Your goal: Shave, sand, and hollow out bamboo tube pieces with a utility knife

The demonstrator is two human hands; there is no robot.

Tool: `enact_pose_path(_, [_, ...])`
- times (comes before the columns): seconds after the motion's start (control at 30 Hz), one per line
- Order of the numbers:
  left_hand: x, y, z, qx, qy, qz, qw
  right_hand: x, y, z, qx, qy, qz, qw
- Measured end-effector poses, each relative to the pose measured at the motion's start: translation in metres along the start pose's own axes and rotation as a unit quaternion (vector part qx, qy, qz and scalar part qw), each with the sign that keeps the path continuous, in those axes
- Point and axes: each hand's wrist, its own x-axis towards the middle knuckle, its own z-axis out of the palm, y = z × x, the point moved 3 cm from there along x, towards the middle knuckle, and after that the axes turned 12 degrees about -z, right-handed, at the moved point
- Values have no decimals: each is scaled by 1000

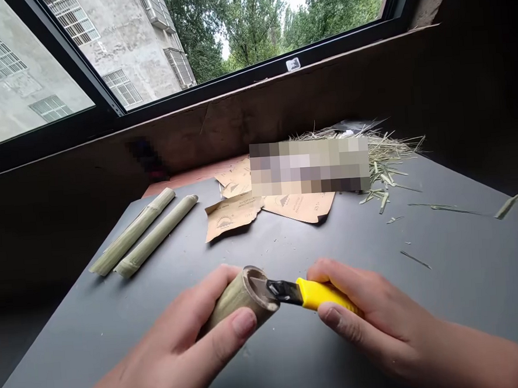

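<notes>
My left hand [192,332] is wrapped round a short hollow bamboo tube [230,304], its open end tilted up and towards the right. In my right hand [371,313] is a yellow utility knife [320,294] with a black front part. The knife's blade reaches into the mouth of the tube, at the inner wall; its tip is hard to make out. Both hands are above the grey table [295,355], close to its near side. Thumb and fingers of each hand are closed on what it holds.
Two split bamboo lengths [156,238] lie at the table's left. Brown sandpaper sheets [301,206] lie beyond my hands, partly under a pixelated patch. Thin bamboo shavings [392,145] are heaped at the back right, with loose strips [508,205] at the right. A window [240,31] is behind.
</notes>
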Motion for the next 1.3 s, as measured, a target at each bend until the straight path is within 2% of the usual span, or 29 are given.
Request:
enact_pose_path(0.03, [-2, 0, 0, -2, 3, -8, 1000, -1, -1, 1, 4, 0, -3, 1000])
enact_pose_path(0.1, [-5, -1, 3, 1, -26, -21, 999, -2, -4, 3, 10, 3, -13, 1000])
enact_pose_path(0.3, [1, 4, 5, -20, -59, 37, 997, -6, -8, 7, 10, 35, -30, 999])
enact_pose_path(0.5, [6, 8, 9, -19, -77, 44, 996, -2, -12, 8, -4, 32, -60, 998])
enact_pose_path(0.67, [6, 11, 10, 27, -72, 74, 994, -3, -24, 2, -33, -5, -56, 998])
enact_pose_path(0.77, [5, 13, 9, 46, -60, 95, 993, -4, -28, 0, -23, -26, -36, 999])
enact_pose_path(0.93, [4, 14, 9, 52, -73, 121, 988, -3, -31, 1, -5, -46, -29, 998])
enact_pose_path(1.07, [6, 13, 9, 60, -71, 122, 988, -2, -32, 1, -52, -14, -38, 998])
enact_pose_path(1.2, [8, 13, 11, 62, -68, 123, 988, -3, -32, 4, -93, 56, -106, 988])
enact_pose_path(1.3, [9, 13, 11, 65, -67, 126, 988, -5, -30, 7, -137, 45, -117, 983])
